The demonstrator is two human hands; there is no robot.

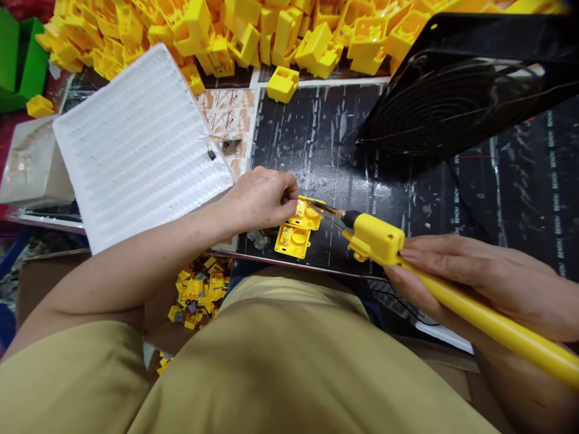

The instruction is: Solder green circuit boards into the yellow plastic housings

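Tan trousers [271, 361] are filling the bottom of the view, the person's lap lying just under the near edge of the tabletop [312, 138], which is carrying a black mat. Over that edge the left hand [262, 199] is curling its fingers and pinching the rim of a yellow part [307, 215] that is lying flat on the mat, and a second yellow part [293, 240] is sitting against it on the near side. From the right, the right hand [474, 283] is closing around the long yellow handle of a soldering iron [375, 241], and the iron's metal tip is reaching onto the pinched yellow part; whether it is actually touching cannot be told. Beside the left forearm a white ribbed tray [140, 144] is resting tilted across the tabletop's left side. Behind the right hand a black fan [452, 102] is leaning at an angle. Along the far edge a heap of yellow housings [271, 30] is piling up, with one single housing [283, 83] lying apart in front of it. Below the tabletop, by the left knee, a box of small yellow pieces [199, 292] is showing.
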